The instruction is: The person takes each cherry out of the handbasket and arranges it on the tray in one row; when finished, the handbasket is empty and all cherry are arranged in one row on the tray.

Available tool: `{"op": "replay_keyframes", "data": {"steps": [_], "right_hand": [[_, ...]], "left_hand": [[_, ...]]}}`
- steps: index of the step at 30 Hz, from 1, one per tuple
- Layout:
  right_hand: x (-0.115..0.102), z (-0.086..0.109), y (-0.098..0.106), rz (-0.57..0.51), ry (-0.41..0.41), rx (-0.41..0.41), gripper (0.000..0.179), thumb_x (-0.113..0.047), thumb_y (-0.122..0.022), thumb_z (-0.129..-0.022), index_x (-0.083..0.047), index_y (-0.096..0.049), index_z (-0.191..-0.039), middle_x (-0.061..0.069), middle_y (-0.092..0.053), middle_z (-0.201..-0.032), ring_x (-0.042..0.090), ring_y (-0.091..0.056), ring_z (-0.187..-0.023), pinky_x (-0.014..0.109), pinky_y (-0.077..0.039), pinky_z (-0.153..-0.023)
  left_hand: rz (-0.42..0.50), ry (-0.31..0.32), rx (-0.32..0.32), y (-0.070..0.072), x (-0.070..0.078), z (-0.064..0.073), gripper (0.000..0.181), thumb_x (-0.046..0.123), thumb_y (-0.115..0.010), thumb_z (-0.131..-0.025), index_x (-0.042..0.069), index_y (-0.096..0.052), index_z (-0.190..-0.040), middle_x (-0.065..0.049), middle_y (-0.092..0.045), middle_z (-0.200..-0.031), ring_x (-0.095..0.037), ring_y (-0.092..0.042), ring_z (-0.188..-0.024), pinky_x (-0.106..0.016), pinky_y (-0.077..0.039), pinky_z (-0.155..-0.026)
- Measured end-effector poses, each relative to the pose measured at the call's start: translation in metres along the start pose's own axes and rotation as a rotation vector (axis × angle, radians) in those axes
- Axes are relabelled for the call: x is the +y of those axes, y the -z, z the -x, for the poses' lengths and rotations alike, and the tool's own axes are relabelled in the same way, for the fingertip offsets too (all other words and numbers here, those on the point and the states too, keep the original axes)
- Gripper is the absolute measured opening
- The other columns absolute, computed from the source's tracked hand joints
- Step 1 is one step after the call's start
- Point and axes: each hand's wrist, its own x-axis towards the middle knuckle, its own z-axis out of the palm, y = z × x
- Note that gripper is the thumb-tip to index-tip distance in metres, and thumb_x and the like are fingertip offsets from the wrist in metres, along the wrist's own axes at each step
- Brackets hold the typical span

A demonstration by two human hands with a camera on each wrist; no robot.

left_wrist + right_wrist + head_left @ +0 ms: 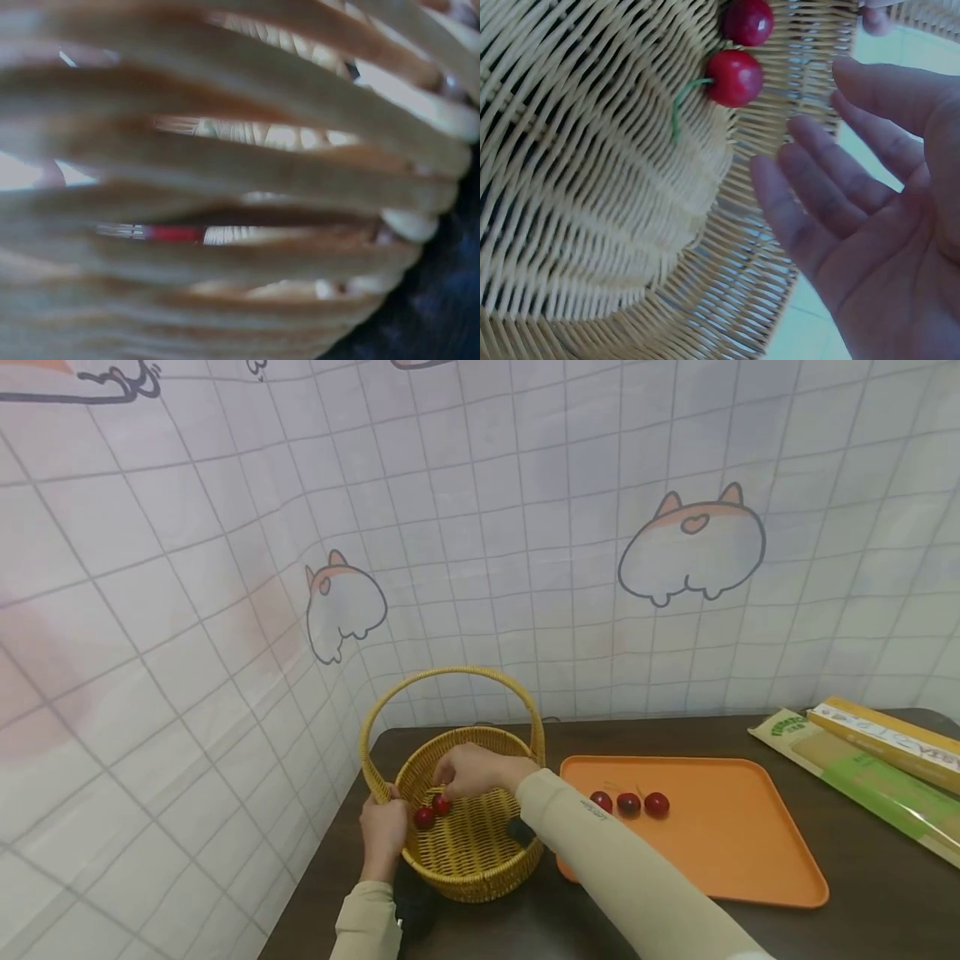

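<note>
A yellow wicker basket (480,887) with a tall arched handle stands on the dark table. My left hand (385,825) grips its left rim, by the foot of the handle. Inside, against the left wall, lie two red cherries, one (423,818) nearer the left hand and another (442,803) with a green stem. My right hand (480,770) reaches into the basket just above them. In the right wrist view its fingers are loosely bent and apart from the stemmed cherry (735,78), with nothing between them. Blurred wicker (225,165) fills the left wrist view.
Right of the basket lies an orange tray (735,827) with three cherries (628,803) near its left side, partly behind the right sleeve. A green package (862,777) and a yellow box (892,739) lie at the far right. A grid-patterned curtain (525,568) hangs behind the table.
</note>
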Motion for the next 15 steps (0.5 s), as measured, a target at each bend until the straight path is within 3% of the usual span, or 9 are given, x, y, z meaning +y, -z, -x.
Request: {"op": "replay_keyframes", "data": {"steps": [15], "right_hand": [[0.015, -0.017, -0.027, -0.045, -0.023, -0.036, 0.043, -0.01, -0.073, -0.084, -0.014, -0.065, -0.127, 0.001, -0.064, -0.124, 0.015, -0.058, -0.115, 0.029, -0.049, -0.09]], "left_hand": [[-0.018, -0.014, 0.046, -0.003, -0.004, -0.003, 0.005, 0.003, -0.05, -0.08, 0.008, -0.052, -0.08, -0.004, -0.044, -0.067, -0.021, -0.046, -0.061, -0.032, -0.039, -0.055]]}}
